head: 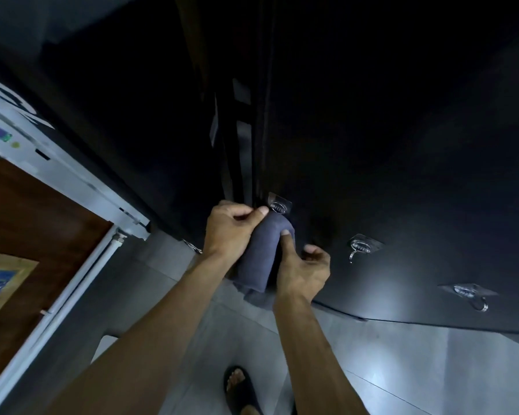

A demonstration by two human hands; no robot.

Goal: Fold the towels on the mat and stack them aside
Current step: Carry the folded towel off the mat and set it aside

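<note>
1. Right at the top hook (pixel 277 206) on the black wall (pixel 402 145), a dark blue towel (pixel 262 253) hangs down in a long bunch.
2. The top of the towel is up at that hook, and its bottom end hangs just above the grey floor (pixel 402 369).
3. The left hand (pixel 231 232) is on the left side of the towel, just beside the top hook.
4. Its fingers (pixel 237 211) are curled, and the thumb tip presses on the top of the towel, so this hand pinches the cloth.
5. The right hand (pixel 303 271) is lower, below and to the right of the top hook.
6. Its thumb (pixel 285 238) lies pressed flat on the front of the towel, and its other fingers curl around the right side.
7. I cannot tell how tight those hidden fingers hold.
8. A second hook (pixel 360 248) sticks on the same wall, to the right of the top hook and lower.
9. A third hook (pixel 468 295) is still farther right and lower.
10. Both of these hooks are bare shiny metal on clear pads.
11. Far below the top hook, a foot in a black sandal (pixel 240 390) stands on the floor.
12. Well to the left of the top hook, there is a white frame (pixel 72 181) with a brown door (pixel 27 223) beside it.
</note>
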